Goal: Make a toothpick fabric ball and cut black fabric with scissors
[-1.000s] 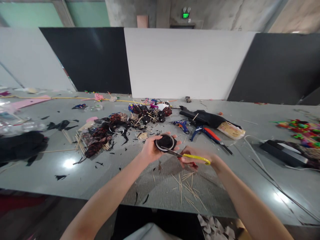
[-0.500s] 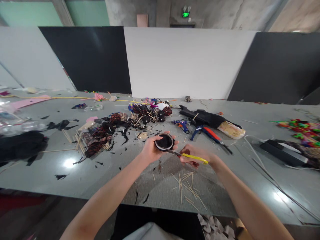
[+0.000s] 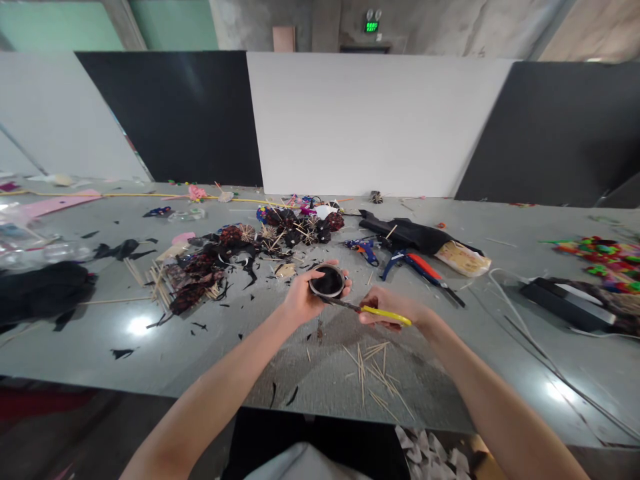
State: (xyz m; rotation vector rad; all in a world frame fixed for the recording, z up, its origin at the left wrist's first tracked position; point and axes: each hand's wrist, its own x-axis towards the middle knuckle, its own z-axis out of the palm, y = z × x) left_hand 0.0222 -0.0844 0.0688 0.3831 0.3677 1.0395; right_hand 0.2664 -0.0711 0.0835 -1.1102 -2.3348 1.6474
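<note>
My left hand (image 3: 301, 299) is wrapped around a small round cup-like piece (image 3: 327, 281) with a pale rim and a dark black inside, its mouth facing me. In my right hand (image 3: 400, 302) is a pair of scissors (image 3: 384, 314) with a yellow handle. Its dark blades point left and lie at the near rim of the cup-like piece; whether they touch or cut it, I cannot tell. Below the hands, several thin wooden sticks (image 3: 361, 373) are scattered on the grey table (image 3: 200, 360).
Beyond the hands lie a blue glue gun (image 3: 367, 251) and a red-and-blue glue gun (image 3: 423, 265). Pinecone-like pieces with sticks (image 3: 195, 267) and dark stick-studded balls (image 3: 295, 230) are heaped left and behind. Black cloth (image 3: 400, 231), a cable (image 3: 535, 353) and colourful pipe-cleaner pieces (image 3: 600, 257) lie rightward.
My right hand and the scissors have shifted very slightly left. The cup-like piece has tilted a little in my left hand, which stays in nearly the same place.
</note>
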